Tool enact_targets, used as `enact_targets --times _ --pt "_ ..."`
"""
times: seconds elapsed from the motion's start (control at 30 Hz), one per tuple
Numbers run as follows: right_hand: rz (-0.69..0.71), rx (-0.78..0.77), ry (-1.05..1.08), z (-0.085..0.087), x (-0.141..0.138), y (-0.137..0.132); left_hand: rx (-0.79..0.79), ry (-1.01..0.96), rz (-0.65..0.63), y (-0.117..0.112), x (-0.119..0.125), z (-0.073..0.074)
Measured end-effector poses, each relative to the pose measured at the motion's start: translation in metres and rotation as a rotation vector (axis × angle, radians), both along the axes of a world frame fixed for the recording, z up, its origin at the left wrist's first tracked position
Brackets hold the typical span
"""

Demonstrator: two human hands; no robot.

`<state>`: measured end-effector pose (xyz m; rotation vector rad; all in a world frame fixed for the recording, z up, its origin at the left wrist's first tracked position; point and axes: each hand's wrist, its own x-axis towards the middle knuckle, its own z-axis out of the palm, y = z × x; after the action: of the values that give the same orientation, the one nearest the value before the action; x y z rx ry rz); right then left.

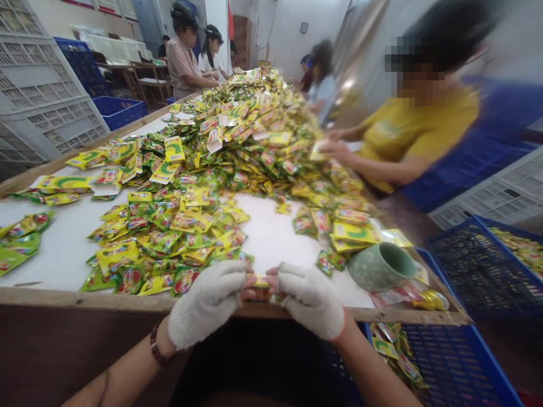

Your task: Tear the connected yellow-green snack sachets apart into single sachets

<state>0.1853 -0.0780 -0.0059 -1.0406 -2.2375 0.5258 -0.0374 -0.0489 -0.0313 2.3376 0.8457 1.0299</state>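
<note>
Both my hands wear white knitted gloves with the fingertips cut off. My left hand point(208, 302) and my right hand point(311, 299) meet at the near edge of the table and pinch a small stack of yellow sachets point(261, 282) between them. A big heap of yellow and green sachets point(237, 147) covers the white tabletop point(271, 237) in front of me. Loose sachets point(161, 249) lie just beyond my left hand.
A green ceramic cup point(380, 265) lies on its side to the right of my hands. Blue crates point(445, 362) with sachets stand at the lower right. A person in a yellow shirt point(407, 135) works at the right side; others work at the far end. White crates point(38, 90) stack at left.
</note>
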Motion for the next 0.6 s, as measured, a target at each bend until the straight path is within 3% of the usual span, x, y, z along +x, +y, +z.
enact_targets --times 0.07,0.17,0.23,0.37,0.43,0.5,0.6 --pt "0.015 0.091 -0.063 -0.002 0.004 -0.004 0.091 0.030 0.010 -0.004 -0.003 -0.004" --pt "0.008 0.153 -0.093 -0.005 0.002 -0.007 0.103 0.064 0.024 -0.007 0.000 -0.009" --pt "-0.051 0.088 -0.048 -0.010 -0.004 -0.006 0.038 0.035 0.074 -0.008 0.006 -0.012" --pt "-0.399 -0.207 0.353 -0.024 -0.015 -0.002 -0.298 -0.097 0.294 0.000 0.023 -0.017" --pt "-0.514 -0.356 0.511 -0.028 -0.010 0.000 -0.520 -0.176 0.246 0.012 0.034 -0.015" --pt "-0.568 -0.408 0.527 -0.029 0.005 0.003 -0.659 -0.230 0.136 0.028 0.045 -0.009" --pt "-0.700 -0.325 0.332 -0.024 0.036 0.020 -0.658 -0.162 0.078 0.056 0.067 0.001"
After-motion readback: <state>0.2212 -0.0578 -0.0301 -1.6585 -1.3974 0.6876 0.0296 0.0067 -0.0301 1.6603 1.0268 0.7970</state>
